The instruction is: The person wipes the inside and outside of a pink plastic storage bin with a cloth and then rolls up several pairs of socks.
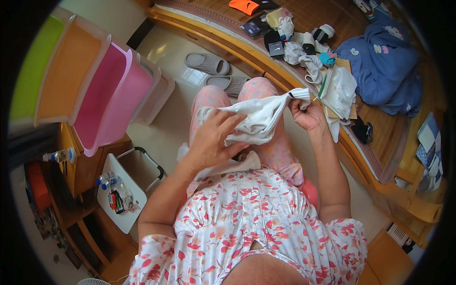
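Observation:
A white ribbed sock with a small black mark near its cuff stretches across above my thighs. My right hand grips it by the cuff end, fingers curled in. Over the other end lies my left hand, its fingers and thumb spread against the fabric; parts of the sock behind the fingers are hidden. Beneath the left hand, another white fabric piece rests on my lap, partly covered by the hand and forearm.
To the right, a wooden bed bears several socks, a plastic bag and blue bedding. Grey slippers lie on the floor ahead. At left are a pink bin and a white stool holding bottles.

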The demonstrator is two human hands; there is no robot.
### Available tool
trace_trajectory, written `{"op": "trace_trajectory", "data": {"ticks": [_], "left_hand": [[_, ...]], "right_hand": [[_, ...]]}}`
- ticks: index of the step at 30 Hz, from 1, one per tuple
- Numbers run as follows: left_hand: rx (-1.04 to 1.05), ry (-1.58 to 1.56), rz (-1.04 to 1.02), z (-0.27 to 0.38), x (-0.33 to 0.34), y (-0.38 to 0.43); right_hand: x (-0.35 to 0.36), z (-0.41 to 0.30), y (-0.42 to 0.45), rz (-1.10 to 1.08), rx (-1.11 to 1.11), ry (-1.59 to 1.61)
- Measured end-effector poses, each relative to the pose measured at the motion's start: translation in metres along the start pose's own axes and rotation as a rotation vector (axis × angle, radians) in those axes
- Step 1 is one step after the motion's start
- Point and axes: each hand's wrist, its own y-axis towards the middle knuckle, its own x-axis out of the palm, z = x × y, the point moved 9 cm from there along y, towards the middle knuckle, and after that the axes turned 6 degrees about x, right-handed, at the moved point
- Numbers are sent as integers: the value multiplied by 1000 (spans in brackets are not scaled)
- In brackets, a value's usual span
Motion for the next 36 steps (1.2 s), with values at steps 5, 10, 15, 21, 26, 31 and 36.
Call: {"op": "trace_trajectory", "data": {"ticks": [5, 10, 15, 21, 26, 31, 36], "left_hand": [[187, 490, -9, -25, 33, -10], [-177, -483, 181, -85, 8, -5], [-634, -1242, 96, -117, -5, -18], [-658, -511, -172, -170, -6, -48], [-604, -330, -118, -166, -15, -51], [-578, -275, 36, -156, -27, -48], [-588, -547, 245, -129, -30, -52]], "right_hand": [[-15, -18, 6, 101, -153, -70], [21, 0, -19, 20, -241, -296], [6, 15, -39, 106, -138, -830], [-50, 25, -53, 455, 26, -1281], [-25, -16, -55, 481, -481, -1538], [20, -28, -38, 305, -1084, -1516], [33, -20, -7, 349, -852, -1467]]}}
